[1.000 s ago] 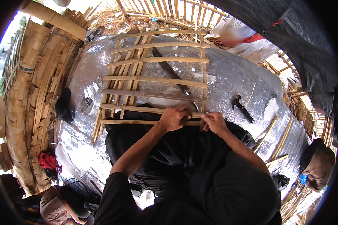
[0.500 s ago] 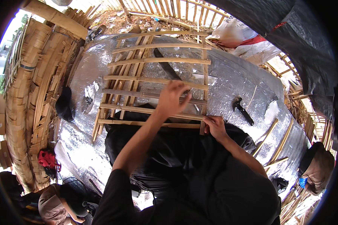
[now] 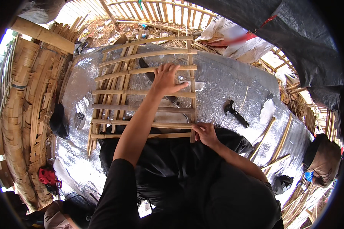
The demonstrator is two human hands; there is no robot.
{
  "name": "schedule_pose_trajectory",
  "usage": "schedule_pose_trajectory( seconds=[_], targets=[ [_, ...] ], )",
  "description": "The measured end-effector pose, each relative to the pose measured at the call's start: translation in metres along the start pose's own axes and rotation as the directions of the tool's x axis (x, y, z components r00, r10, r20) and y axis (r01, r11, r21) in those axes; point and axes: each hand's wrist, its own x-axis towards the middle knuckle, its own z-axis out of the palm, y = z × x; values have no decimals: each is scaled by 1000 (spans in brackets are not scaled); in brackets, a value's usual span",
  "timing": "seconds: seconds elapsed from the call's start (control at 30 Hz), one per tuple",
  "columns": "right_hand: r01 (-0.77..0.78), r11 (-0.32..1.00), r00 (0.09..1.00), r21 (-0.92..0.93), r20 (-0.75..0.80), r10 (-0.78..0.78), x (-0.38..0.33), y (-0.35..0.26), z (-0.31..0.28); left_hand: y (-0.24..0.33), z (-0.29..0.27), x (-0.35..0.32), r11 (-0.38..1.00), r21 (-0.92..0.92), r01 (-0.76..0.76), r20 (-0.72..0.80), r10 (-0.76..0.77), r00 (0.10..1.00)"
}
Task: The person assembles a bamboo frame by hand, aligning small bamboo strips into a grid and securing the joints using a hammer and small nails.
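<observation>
A bamboo lattice frame [image 3: 153, 125] of several cross slats fixed to long strips lies over my lap and the silver sheet. My right hand [image 3: 204, 133] pinches its near right corner, where a slat end meets the right-hand strip. Over the far half of the lattice, my left hand [image 3: 166, 79] is open, fingers spread, on or just above the third slat from the far end. Whether it presses on the slat I cannot tell. Beneath the slats lies a long, dark, curved tool like a machete [image 3: 145, 68], partly hidden by my left hand.
A black hammer [image 3: 236, 113] rests on the silver sheet [image 3: 221, 80] to the right, with loose bamboo strips [image 3: 281, 139] nearer me. Bamboo bundles [image 3: 38, 114] line the left side, beside a black cap [image 3: 59, 121]. White sacks [image 3: 233, 38] stand at the far right.
My left hand has moved away from me along the lattice, and its fingers have spread. My right hand stays at the near right corner. The whole view has shifted slightly.
</observation>
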Motion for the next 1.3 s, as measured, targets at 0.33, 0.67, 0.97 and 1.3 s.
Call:
schedule_pose_trajectory(
  seconds=[0.33,0.67,0.97,1.3],
  targets=[
    [-13,999,1000,-42,24,14,5,4,0,6,18,-18,968,-100,-232,-234,204,951],
    [6,1000,1000,4,1,-6,5,-5,3,19,24,-33,981,-34,-190,-308,170,936],
    [30,999,1000,-36,5,-30,5,4,0,43,5,-121,980,-165,-107,-189,75,979],
    [-8,1000,1000,-23,-4,8,6,4,2,32,31,-121,978,-158,-133,-282,85,956]
  ],
)
